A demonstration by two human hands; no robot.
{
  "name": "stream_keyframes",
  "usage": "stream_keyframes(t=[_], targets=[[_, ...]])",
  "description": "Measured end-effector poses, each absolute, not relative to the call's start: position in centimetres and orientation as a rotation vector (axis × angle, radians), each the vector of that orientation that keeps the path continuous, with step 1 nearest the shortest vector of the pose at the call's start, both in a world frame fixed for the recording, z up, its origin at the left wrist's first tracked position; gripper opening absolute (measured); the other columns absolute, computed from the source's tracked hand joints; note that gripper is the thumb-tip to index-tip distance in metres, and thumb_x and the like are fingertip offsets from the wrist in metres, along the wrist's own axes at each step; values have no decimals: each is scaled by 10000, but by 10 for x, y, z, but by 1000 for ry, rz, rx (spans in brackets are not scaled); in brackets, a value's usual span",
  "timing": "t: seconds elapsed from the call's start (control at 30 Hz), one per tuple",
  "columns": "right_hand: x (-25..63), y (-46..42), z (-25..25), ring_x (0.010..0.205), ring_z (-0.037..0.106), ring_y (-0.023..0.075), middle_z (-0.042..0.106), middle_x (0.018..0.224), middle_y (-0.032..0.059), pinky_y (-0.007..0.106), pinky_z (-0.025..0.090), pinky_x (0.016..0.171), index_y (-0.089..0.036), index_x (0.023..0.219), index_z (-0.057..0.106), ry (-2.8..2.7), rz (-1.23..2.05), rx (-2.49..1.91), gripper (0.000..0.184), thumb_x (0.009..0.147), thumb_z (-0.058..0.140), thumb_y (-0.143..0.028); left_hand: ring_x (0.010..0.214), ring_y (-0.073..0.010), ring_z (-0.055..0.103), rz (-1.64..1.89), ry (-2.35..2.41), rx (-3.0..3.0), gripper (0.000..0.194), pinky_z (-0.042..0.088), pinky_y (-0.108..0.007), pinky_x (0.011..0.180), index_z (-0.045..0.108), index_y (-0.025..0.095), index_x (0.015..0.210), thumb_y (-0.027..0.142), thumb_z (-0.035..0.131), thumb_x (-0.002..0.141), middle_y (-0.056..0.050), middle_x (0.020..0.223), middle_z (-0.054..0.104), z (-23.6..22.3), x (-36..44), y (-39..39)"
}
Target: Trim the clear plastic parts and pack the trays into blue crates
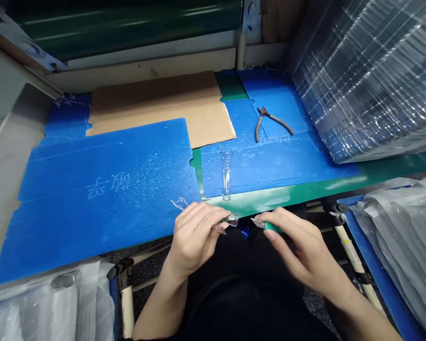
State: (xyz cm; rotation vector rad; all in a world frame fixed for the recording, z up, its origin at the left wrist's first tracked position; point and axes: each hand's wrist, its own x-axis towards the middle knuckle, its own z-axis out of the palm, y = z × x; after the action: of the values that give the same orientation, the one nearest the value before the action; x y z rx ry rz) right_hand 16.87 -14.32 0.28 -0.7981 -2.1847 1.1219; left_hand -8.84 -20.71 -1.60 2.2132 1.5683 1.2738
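My left hand (pixel 197 234) is closed around a clear plastic part (pixel 232 219), whose ends stick out on both sides of the fingers. In my right hand (pixel 296 244) is a utility knife (pixel 271 227) with a green body, pinched between thumb and fingers. Its short blade points left toward the plastic part, with a small gap between them. A second clear plastic part (pixel 226 175), long and narrow, lies on the blue sheet just beyond my hands. My palms hide the middle of the held part and most of the knife.
Pliers (pixel 266 118) lie with handles spread on the blue sheet (pixel 145 175). Brown cardboard (pixel 156 104) lies at the back. A tall stack of clear plastic trays (pixel 376 90) stands at right. Wrapped bundles (pixel 408 227) flank me below the green table edge (pixel 305 194).
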Motion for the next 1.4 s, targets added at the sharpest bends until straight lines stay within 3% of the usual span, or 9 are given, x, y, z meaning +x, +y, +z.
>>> stream_keyframes(t=[0.13, 0.37, 1.03, 1.27, 1.4], targets=[[165, -144, 8, 795, 668, 196, 675, 979, 52, 338, 508, 680, -317, 1499, 600, -2275, 946, -805, 414, 1119, 572, -154, 760, -189, 670, 1199, 1606, 2283, 132, 461, -337, 716, 702, 170, 1152, 116, 660, 1039, -65, 912, 779, -16, -90, -209], [162, -143, 7, 782, 670, 180, 671, 948, 51, 322, 512, 682, -259, 1500, 650, -2352, 929, -824, 375, 1133, 581, -219, 757, -179, 640, 1180, 1593, 2314, 111, 414, -342, 695, 705, 170, 1171, 182, 669, 1066, -62, 913, 786, -17, -85, -208], [170, -138, 6, 747, 617, 124, 654, 916, 18, 277, 451, 667, -192, 1426, 725, -2384, 775, -894, 319, 1121, 633, -192, 699, -161, 602, 1025, 1653, 2448, 106, 307, -351, 621, 721, 136, 1121, 110, 709, 1020, -47, 853, 769, -7, -77, -203], [168, -118, -13, 830, 695, 159, 737, 1002, 51, 290, 526, 774, -219, 1366, 756, -2287, 794, -1077, 273, 1143, 604, -250, 712, -154, 603, 1008, 1435, 2302, 70, 337, -342, 658, 702, 156, 1120, 157, 666, 1060, -43, 868, 742, 0, -63, -212], [164, -118, -17, 1026, 714, 198, 739, 1195, 102, 328, 565, 924, -175, 1526, 625, -2151, 1016, -1000, 384, 1150, 553, -197, 726, -147, 613, 1103, 1263, 1754, 261, 454, -294, 682, 639, 190, 1262, 393, 508, 1161, -32, 874, 684, -12, -57, -212]])
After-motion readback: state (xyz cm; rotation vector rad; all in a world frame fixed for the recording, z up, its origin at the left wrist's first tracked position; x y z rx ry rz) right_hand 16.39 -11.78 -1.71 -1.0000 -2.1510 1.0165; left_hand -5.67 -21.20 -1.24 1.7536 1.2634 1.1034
